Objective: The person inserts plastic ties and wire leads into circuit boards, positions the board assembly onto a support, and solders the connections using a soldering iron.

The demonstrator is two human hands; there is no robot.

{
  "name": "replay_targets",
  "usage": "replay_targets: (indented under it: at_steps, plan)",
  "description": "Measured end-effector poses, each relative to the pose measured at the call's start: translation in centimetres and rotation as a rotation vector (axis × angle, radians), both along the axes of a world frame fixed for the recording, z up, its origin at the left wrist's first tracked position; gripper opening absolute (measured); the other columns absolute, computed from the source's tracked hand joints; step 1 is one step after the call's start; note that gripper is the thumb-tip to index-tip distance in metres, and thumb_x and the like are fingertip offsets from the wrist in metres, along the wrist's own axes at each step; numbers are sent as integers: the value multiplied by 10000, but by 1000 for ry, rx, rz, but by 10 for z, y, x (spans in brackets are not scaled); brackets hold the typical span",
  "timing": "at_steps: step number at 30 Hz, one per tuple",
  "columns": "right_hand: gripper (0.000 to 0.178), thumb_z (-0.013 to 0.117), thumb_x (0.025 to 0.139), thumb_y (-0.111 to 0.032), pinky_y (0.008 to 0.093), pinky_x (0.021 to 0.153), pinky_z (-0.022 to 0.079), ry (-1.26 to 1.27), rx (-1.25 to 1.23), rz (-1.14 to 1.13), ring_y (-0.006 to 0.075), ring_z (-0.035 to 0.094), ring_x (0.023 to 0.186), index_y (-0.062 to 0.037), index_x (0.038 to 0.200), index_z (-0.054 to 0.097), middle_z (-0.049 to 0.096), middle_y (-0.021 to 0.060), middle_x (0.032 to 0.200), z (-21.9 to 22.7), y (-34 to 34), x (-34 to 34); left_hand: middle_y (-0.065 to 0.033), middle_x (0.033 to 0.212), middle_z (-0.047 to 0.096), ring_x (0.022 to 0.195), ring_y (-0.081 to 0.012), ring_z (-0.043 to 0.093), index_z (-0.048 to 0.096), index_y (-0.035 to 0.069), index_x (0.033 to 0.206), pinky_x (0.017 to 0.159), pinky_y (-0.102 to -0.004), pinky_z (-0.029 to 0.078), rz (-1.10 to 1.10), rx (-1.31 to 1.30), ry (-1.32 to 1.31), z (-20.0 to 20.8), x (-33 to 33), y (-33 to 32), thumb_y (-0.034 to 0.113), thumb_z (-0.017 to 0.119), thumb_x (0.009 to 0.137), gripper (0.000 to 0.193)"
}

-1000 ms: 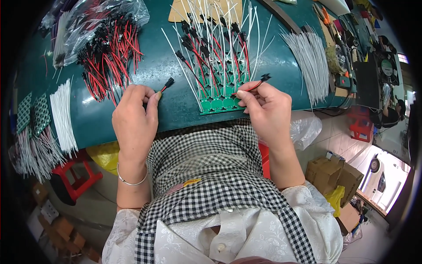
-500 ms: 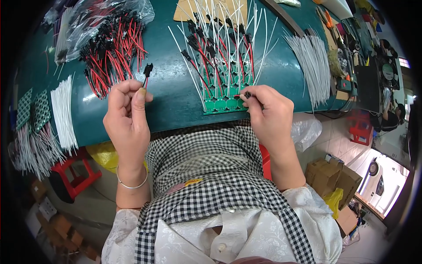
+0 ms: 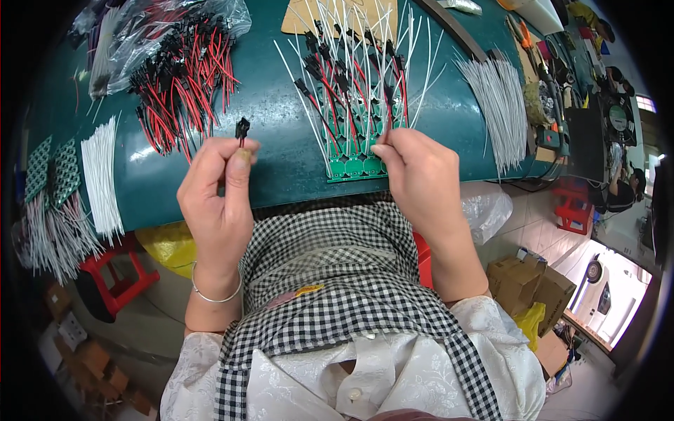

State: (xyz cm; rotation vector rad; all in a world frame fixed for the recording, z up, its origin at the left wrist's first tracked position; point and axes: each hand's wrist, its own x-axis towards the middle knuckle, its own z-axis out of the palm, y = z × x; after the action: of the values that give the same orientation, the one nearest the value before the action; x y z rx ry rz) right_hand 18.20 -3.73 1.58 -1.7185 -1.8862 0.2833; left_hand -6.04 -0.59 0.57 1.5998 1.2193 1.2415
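Observation:
My left hand (image 3: 217, 186) pinches a black connector lead (image 3: 243, 128) between thumb and fingertips, its plug pointing up above them. The panel of green circuit boards (image 3: 351, 170) lies near the table's front edge. White wires and several red-and-black connector leads rise from it. Over the panel's right side, my right hand (image 3: 425, 172) is closed in a pinch on another connector lead (image 3: 389, 95), whose black plug stands above the fingers. The fingers cover the lead's lower end, so I cannot tell whether it touches a board.
A pile of red-and-black connector leads (image 3: 186, 77) lies at the back left. Bundles of white wires (image 3: 102, 179) and grey-white wires (image 3: 495, 105) flank the work. Wired green boards (image 3: 67, 175) hang over the far-left edge. Tools (image 3: 537, 52) lie at the right.
My left hand has shifted slightly right with its connector lead. My right hand has moved a little left, and the lead in it has turned from lying sideways to pointing up.

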Motion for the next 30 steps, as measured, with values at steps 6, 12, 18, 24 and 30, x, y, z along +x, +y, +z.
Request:
replay_targets:
  at_steps: [6, 12, 18, 24, 30]
  plan:
    - [164, 760, 797, -106, 401, 539, 490, -1, -23, -44, 300, 634, 598, -38, 806, 610, 650, 106, 704, -4, 4, -4, -46, 746, 683, 697, -78, 638, 677, -44, 989, 640, -224, 506, -249, -338, -185, 10, 18, -12, 53, 597, 981, 126]
    - [145, 782, 777, -14, 258, 517, 463, 563, -69, 88, 120, 597, 564, -10, 869, 670, 636, 57, 708, 19, -9, -14, -60, 742, 710, 671, -72, 653, 710, -25, 931, 612, -238, 525, -363, -475, -242, 13, 43, -26, 40, 643, 932, 94]
    - [119, 693, 812, 83, 214, 557, 451, 1491, -268, 135, 104, 593, 656, 38, 921, 710, 644, 76, 803, 21, -16, 15, -68, 737, 704, 678, -86, 657, 710, -24, 966, 605, -244, 515, -610, -399, -128, 14, 43, -23, 56, 640, 940, 109]
    - [48, 688, 849, 66, 212, 589, 505, 1022, -239, 389, 126, 631, 671, 44, 891, 685, 679, 98, 839, 18, -21, 17, -62, 758, 708, 697, -104, 656, 718, -22, 911, 630, -260, 517, -750, -396, -23, 22, 31, -8, 73, 666, 922, 109]
    - [58, 667, 877, 49, 225, 600, 524, 780, -171, -211, 100, 655, 685, 44, 922, 703, 696, 69, 833, -3, -22, 23, -96, 831, 646, 707, -279, 640, 693, 47, 850, 639, -381, 508, 288, 191, 738, -1, -16, 58, 250, 803, 785, 240]
